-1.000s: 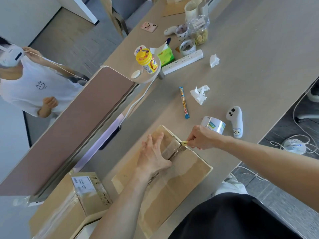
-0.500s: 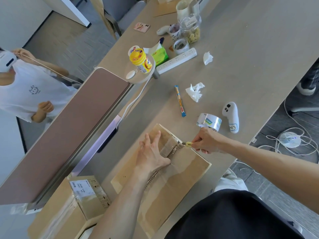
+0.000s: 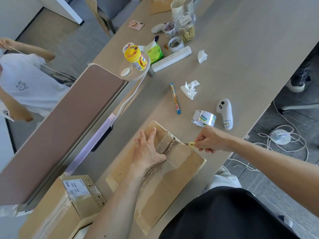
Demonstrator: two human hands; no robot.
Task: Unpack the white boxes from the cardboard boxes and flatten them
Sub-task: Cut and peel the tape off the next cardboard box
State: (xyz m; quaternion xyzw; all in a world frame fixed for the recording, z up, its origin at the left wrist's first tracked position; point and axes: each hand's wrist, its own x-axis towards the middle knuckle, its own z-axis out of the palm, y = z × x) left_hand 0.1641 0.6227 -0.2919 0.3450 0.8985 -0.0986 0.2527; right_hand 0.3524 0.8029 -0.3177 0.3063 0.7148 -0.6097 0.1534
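We have the taped cardboard box (image 3: 186, 159) lying at the table's (image 3: 241, 66) near edge. Our left hand (image 3: 148, 150) presses flat on its top beside the seam, fingers spread. Our right hand (image 3: 209, 139) pinches a yellow cutter (image 3: 191, 144) at the seam's right end. Just beyond sit a tape roll (image 3: 204, 118) and a white controller (image 3: 225, 112), then a candy stick (image 3: 175, 99) and a crumpled tissue (image 3: 189, 88). A second cardboard box (image 3: 57, 204) stands to the left, beside the brown divider (image 3: 60, 126).

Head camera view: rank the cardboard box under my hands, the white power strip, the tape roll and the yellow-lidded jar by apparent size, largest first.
1. cardboard box
2. power strip
3. yellow-lidded jar and tape roll: look about alike; the jar stands on a raised shelf, nearer the camera, so I won't rank them.
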